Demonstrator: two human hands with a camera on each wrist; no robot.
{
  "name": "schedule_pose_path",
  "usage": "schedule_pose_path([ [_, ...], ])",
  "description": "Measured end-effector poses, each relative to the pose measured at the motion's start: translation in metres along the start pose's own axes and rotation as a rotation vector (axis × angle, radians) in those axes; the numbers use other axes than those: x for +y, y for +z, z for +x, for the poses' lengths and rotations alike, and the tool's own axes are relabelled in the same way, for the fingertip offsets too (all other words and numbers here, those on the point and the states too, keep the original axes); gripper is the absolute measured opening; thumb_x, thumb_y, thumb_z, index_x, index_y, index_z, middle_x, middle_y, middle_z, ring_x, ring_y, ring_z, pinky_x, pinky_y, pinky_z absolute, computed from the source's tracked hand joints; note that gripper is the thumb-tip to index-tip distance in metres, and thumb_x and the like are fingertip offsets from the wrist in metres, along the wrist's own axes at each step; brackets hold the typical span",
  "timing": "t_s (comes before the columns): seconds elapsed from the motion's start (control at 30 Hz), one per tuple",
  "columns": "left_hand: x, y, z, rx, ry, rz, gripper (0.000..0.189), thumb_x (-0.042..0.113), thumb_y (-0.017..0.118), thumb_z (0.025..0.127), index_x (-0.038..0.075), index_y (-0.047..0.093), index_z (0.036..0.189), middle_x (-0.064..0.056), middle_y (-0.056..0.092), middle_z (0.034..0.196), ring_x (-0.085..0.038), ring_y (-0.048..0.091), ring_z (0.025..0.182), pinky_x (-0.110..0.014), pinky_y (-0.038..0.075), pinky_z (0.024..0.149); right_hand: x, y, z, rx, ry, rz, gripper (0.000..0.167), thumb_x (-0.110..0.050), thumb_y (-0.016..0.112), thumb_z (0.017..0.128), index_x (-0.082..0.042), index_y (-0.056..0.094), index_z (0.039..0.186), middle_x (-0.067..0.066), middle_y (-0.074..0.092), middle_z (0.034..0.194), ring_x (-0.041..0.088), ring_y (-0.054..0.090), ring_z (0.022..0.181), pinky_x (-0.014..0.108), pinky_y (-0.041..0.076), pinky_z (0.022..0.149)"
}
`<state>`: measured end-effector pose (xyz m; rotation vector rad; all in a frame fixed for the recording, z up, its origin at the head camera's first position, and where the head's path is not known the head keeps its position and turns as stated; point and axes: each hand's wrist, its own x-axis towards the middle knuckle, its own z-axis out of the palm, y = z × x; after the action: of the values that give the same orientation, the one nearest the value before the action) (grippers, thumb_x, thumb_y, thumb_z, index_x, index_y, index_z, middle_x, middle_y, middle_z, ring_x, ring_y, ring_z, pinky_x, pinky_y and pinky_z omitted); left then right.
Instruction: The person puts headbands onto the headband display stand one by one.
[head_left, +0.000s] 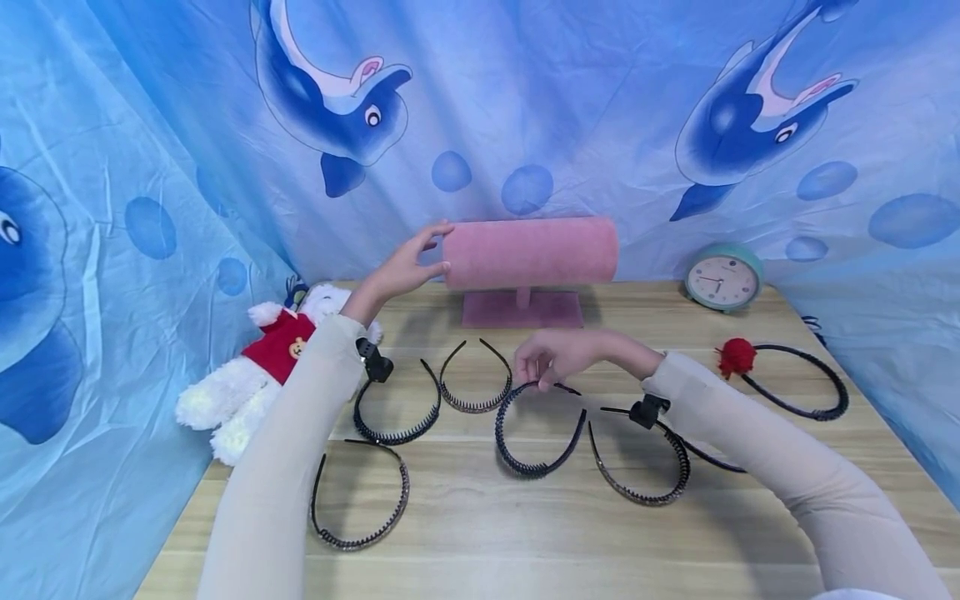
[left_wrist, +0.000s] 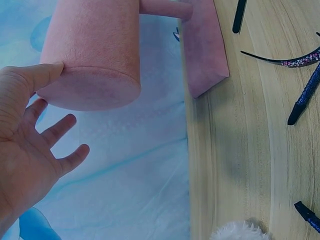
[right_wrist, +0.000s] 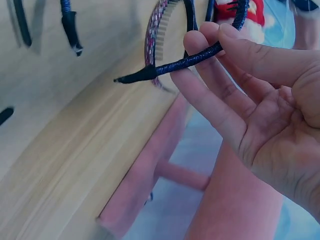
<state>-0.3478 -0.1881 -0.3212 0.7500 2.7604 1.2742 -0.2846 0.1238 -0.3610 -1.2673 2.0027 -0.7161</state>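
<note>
My right hand [head_left: 558, 354] pinches a dark blue toothed headband [head_left: 528, 471] close to one of its ends, fingertips and thumb on the wrapped band. In the right wrist view that headband [right_wrist: 182, 63] has a glossy wrapping and a black tip. Behind stands a pink padded display roll [head_left: 532, 252] on a post with a flat base [head_left: 487, 310]. At its left end, my left hand [head_left: 408, 262] touches the rim with thumb and forefinger. The left wrist view has the thumb lying on the roll's edge [left_wrist: 90, 86], with the other fingers spread beneath.
Several headbands lie about the wooden table [head_left: 480, 542], among them a glittery toothed headband [head_left: 468, 407] between the hands and a headband with a red pompom [head_left: 737, 357]. A white plush bear [head_left: 255, 379] lies left. A green-rimmed clock [head_left: 723, 279] stands back right, before the blue dolphin curtain [head_left: 570, 100].
</note>
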Motion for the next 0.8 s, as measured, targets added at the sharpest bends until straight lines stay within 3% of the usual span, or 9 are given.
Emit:
schedule_pose_path([
  [0.23, -0.002, 0.0, 0.001, -0.009, -0.016, -0.002, 0.065, 0.014, 0.059, 0.103, 0.017, 0.029, 0.161, -0.001, 0.012, 0.173, -0.039, 0.024, 0.155, -0.057, 0.039, 0.119, 0.016, -0.012, -0.022, 0.055, 0.084, 0.092, 0.033, 0.012, 0.066, 0.086, 0.003, 0.069, 0.117, 0.024, 0.072, 0.097, 0.027, 0.07, 0.087, 0.038, 0.061, 0.064],
  [0.47, 0.003, 0.0, 0.0, 0.004, -0.019, -0.009, 0.065, 0.012, 0.06, 0.102, 0.013, 0.031, 0.16, -0.005, 0.015, 0.173, -0.043, 0.023, 0.153, -0.06, 0.036, 0.119, 0.037, -0.021, -0.047, 0.161, 0.146, 0.198, 0.033, 0.008, 0.068, 0.089, 0.004, 0.066, 0.122, 0.024, 0.07, 0.099, 0.024, 0.069, 0.084, 0.034, 0.062, 0.065],
  [0.6, -0.001, -0.002, 0.003, 0.019, -0.023, 0.008, 0.065, 0.013, 0.063, 0.101, 0.015, 0.034, 0.158, -0.002, 0.018, 0.172, -0.042, 0.024, 0.153, -0.058, 0.033, 0.122, 0.049, -0.026, -0.066, 0.233, 0.173, 0.25, 0.036, 0.004, 0.07, 0.089, 0.007, 0.062, 0.125, 0.025, 0.07, 0.102, 0.017, 0.07, 0.085, 0.04, 0.065, 0.073],
  [0.7, -0.001, -0.002, 0.004, 0.024, -0.019, 0.026, 0.065, 0.012, 0.065, 0.099, 0.015, 0.036, 0.158, -0.003, 0.021, 0.171, -0.041, 0.025, 0.153, -0.057, 0.03, 0.124, 0.057, -0.031, -0.082, 0.29, 0.191, 0.277, 0.035, 0.003, 0.07, 0.09, 0.007, 0.061, 0.124, 0.023, 0.071, 0.103, 0.02, 0.071, 0.087, 0.045, 0.065, 0.078],
  [0.8, -0.002, -0.003, 0.005, 0.031, -0.009, 0.054, 0.065, 0.011, 0.066, 0.098, 0.013, 0.038, 0.157, -0.006, 0.023, 0.171, -0.039, 0.026, 0.153, -0.056, 0.027, 0.125, 0.065, -0.036, -0.099, 0.338, 0.211, 0.31, 0.034, 0.002, 0.07, 0.091, 0.006, 0.061, 0.123, 0.02, 0.071, 0.103, 0.023, 0.072, 0.09, 0.042, 0.065, 0.079],
])
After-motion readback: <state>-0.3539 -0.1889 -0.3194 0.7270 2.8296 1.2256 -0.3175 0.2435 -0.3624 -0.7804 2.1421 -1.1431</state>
